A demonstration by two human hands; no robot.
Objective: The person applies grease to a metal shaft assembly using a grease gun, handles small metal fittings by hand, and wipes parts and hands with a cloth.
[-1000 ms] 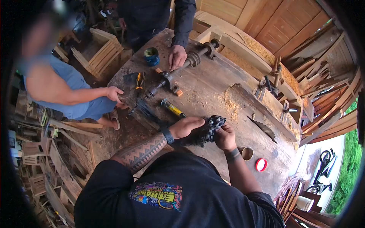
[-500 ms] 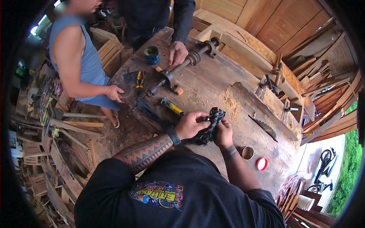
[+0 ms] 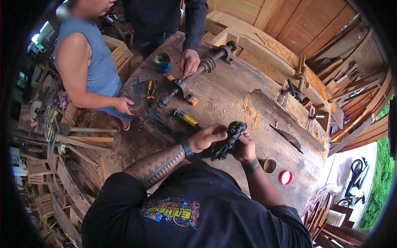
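A dark, greasy-looking metal part (image 3: 237, 129) is in my right hand (image 3: 245, 148), whose fingers close round its side. Black, ragged material (image 3: 222, 151), perhaps cloth, hangs below it between my hands. My left hand (image 3: 206, 138) is closed at the part's left side, thumb pointing toward it; what its curled fingers hold is hidden. Beyond my left hand lies a yellow-and-black tube (image 3: 187, 119). A long metal shaft (image 3: 194, 75) with bearing blocks lies farther up the table, and a co-worker's hand (image 3: 190, 63) touches it.
A saw blade (image 3: 288, 138) protrudes from the wooden table (image 3: 231, 99), near sawdust. An open tin (image 3: 270, 165) and a red-rimmed lid (image 3: 285, 178) sit right of my right arm. Yellow-handled pliers (image 3: 151, 89) and a blue tub (image 3: 163, 62) lie at far left, near another person (image 3: 89, 70).
My left hand has lowered slightly and drawn away from the top of the part. The part is turned, showing more of its rounded end. The co-worker's hand has shifted down along the shaft.
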